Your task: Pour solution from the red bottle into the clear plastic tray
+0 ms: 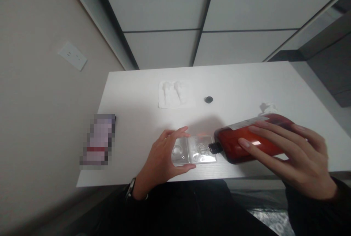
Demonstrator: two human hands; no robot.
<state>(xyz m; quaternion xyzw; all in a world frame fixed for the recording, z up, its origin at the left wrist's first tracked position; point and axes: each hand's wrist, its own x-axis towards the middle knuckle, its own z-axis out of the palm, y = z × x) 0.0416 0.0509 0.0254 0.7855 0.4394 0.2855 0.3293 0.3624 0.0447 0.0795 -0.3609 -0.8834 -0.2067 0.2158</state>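
My right hand [290, 155] grips an amber-red bottle [233, 144] that is tipped on its side, its uncapped black neck pointing left over a clear plastic blister tray [201, 150]. My left hand [164, 155] holds the left end of that tray between thumb and fingers, near the front edge of the white table [137, 93]. The tray has round wells. A small black cap [208, 99] lies farther back on the table, apart from both hands.
A folded white tissue [175, 94] lies at the back centre of the table. A crumpled white scrap [267, 108] sits behind the bottle. A blurred-out phone-like object [98, 139] rests at the table's left edge. A wall socket [72, 56] is on the left wall.
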